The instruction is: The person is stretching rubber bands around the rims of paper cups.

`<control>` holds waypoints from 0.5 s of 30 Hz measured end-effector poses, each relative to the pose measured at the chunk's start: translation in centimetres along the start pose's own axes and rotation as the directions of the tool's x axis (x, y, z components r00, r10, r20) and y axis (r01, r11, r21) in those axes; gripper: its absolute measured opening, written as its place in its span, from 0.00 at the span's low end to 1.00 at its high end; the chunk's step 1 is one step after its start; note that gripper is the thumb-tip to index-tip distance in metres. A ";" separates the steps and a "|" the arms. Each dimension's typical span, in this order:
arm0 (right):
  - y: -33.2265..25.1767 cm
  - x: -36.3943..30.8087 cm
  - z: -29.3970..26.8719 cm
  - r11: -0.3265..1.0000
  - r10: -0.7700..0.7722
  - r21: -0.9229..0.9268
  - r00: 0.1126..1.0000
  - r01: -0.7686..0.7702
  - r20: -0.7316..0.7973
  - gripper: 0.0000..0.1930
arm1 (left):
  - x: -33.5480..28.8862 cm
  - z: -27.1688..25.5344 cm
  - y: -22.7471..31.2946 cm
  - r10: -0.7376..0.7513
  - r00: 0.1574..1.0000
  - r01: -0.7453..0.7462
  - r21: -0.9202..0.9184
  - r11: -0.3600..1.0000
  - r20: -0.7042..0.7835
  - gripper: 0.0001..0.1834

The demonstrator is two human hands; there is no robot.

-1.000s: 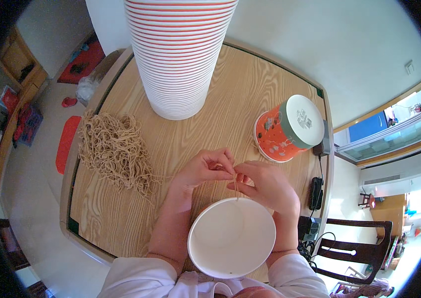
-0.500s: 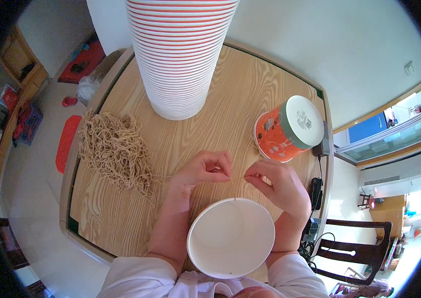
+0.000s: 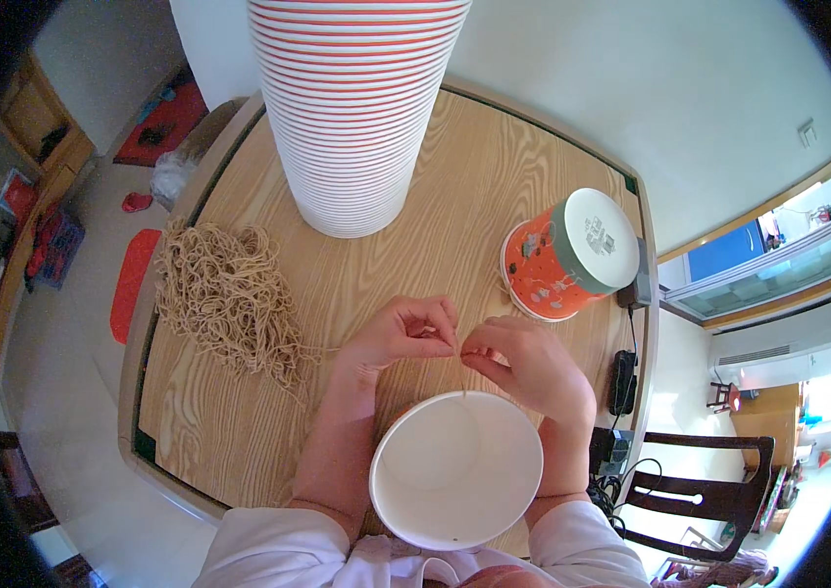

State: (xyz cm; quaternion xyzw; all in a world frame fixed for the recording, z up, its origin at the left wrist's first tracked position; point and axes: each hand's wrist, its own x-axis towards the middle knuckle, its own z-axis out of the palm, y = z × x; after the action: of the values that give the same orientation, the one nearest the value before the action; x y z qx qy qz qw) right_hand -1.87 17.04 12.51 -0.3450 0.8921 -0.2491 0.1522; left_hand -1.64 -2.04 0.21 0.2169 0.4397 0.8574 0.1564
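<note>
A white paper tub [image 3: 435,480] stands with its open mouth toward me between my forearms. Just beyond its far rim my left hand [image 3: 413,330] pinches a thin beige string, thumb against fingers. Close beside it, my right hand [image 3: 523,358] is also closed in a pinch on the string, its fingertips almost meeting the left ones. A short bit of string [image 3: 464,394] shows at the tub's far rim. To the left lies a tangled heap of beige string [image 3: 229,294], from which one strand runs toward my left wrist.
A tall stack of white paper tubs [image 3: 356,127] rises at the back of the wooden table [image 3: 474,196]. An orange and green tub [image 3: 557,260] sits upside down at the right. Black adapters and cables [image 3: 622,382] line the right edge, with a dark chair [image 3: 700,490] beyond.
My right hand has moved left, bringing its fingertips close to those of my left hand. The left hand and the tub have stayed in place.
</note>
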 end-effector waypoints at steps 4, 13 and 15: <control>0.2 -0.5 -0.7 0.996 0.078 0.055 0.996 -0.076 -0.043 0.07 | -0.2 -0.2 -0.1 0.001 1.000 -0.001 -0.010 1.000 -0.001 0.08; 0.1 0.2 0.4 0.997 0.007 0.073 0.999 -0.004 -0.033 0.06 | -0.1 -0.2 -0.2 0.028 1.000 -0.028 0.015 1.000 -0.001 0.07; 0.2 0.0 0.0 0.996 0.054 0.073 0.999 -0.053 -0.008 0.06 | -0.1 -0.2 -0.1 0.029 1.000 -0.029 0.005 1.000 -0.003 0.07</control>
State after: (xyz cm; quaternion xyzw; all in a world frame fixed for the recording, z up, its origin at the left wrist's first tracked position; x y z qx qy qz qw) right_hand -1.97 17.21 12.39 -0.3140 0.8921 -0.2787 0.1668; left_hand -1.59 -2.18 0.04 0.2220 0.4389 0.8589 0.1429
